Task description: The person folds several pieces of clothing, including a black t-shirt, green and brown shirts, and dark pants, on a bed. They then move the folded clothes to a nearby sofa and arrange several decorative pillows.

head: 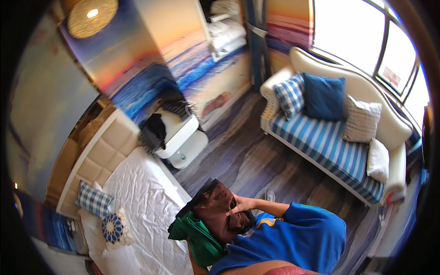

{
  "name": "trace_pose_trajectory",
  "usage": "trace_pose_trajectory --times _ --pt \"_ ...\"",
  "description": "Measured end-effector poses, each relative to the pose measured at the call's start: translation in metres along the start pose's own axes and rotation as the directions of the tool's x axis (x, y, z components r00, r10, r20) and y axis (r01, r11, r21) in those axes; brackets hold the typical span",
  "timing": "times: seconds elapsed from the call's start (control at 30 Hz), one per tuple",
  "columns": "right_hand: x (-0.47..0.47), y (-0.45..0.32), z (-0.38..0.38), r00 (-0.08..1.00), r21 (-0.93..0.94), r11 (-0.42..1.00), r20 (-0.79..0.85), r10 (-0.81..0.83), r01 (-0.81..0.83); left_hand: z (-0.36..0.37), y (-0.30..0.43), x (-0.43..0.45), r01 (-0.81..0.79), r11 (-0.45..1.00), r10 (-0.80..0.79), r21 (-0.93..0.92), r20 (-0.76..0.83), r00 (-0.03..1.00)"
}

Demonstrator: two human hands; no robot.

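My right hand (242,205) grips a bundle of clothes in front of my body. Its thumb and fingers press on a dark brown garment (218,209). Below that, a green cloth garment (202,237) hangs in folds, and a black garment (196,202) shows along the far edge. My left forearm (195,261) reaches up under the green cloth, which hides that hand. The bundle is held up beside the bed (147,192), overlapping the white sheet in view.
On the bed lie a checked cushion (94,198) and a patterned cushion (116,227). A white bedside stand (178,135) holds dark items. Across the wooden floor (233,154) stands a cream sofa (323,147) with several cushions. Folded white bedding (227,34) sits in a wall niche.
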State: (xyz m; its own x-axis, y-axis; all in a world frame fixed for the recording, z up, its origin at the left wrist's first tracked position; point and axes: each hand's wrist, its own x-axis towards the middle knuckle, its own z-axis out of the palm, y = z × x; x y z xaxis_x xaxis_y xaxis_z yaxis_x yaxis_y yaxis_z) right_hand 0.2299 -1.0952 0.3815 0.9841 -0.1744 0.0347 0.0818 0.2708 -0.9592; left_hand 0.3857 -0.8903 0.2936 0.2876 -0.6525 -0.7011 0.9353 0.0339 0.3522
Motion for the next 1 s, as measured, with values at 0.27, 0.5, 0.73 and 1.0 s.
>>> trace_pose_trajectory --times 0.27,0.5,0.73,1.0 --pt "-0.032 -0.005 -0.204 0.91 -0.171 0.981 -0.413 0.016 -0.095 0.148 0.023 0.097 0.137 0.976 -0.144 0.168 0.032 0.989" --pt "-0.035 -0.095 -0.253 0.812 0.2 0.933 -0.461 0.359 -0.299 0.223 0.041 0.133 0.3 0.947 -0.312 0.112 0.11 0.944" --pt "-0.042 -0.059 -0.258 0.849 0.14 0.972 -0.474 0.233 -0.188 0.229 0.044 0.108 0.245 0.963 -0.255 0.111 0.094 0.962" --pt "-0.047 -0.088 -0.247 0.782 -0.026 0.993 -0.619 0.072 -0.113 0.235 0.07 0.159 0.351 0.909 -0.394 0.223 0.185 0.9"
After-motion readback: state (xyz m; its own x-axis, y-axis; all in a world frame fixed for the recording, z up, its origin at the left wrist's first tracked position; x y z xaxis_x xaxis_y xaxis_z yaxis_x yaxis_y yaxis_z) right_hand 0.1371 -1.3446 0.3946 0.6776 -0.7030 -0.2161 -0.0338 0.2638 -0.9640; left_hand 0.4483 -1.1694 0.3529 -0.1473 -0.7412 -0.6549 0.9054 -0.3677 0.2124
